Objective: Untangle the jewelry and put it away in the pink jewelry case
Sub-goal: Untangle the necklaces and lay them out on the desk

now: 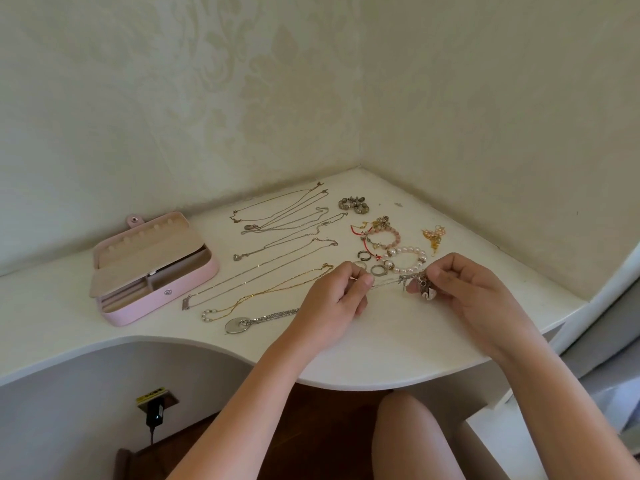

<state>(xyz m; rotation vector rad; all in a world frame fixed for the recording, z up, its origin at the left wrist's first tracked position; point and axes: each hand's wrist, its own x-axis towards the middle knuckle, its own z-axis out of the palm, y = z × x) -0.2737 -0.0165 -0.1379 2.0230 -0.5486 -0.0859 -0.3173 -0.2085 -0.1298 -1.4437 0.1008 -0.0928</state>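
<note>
From the head camera I judge I am in the untangling step, not yet putting anything away. My left hand (341,292) pinches one end of a thin silver chain (386,283) between thumb and fingertips. My right hand (460,289) is curled around the knotted cluster of charms (420,287) at the other end. The chain runs nearly taut between them, just above the white table (398,341). The knot is small and partly hidden by my right fingers, so I cannot tell how many pieces are caught in it.

Several necklaces already lie straightened in rows between my hands and the pink jewelry case (145,308), among them a gold necklace (270,291). The case sits open at the far left, well apart from my hands. A pearl bracelet (405,259) and some rings (377,270) lie just behind my hands.

The next move, I think, calls for slack rather than pull: ease the hands together, then tease one strand out of the cluster with my fingertips.
</note>
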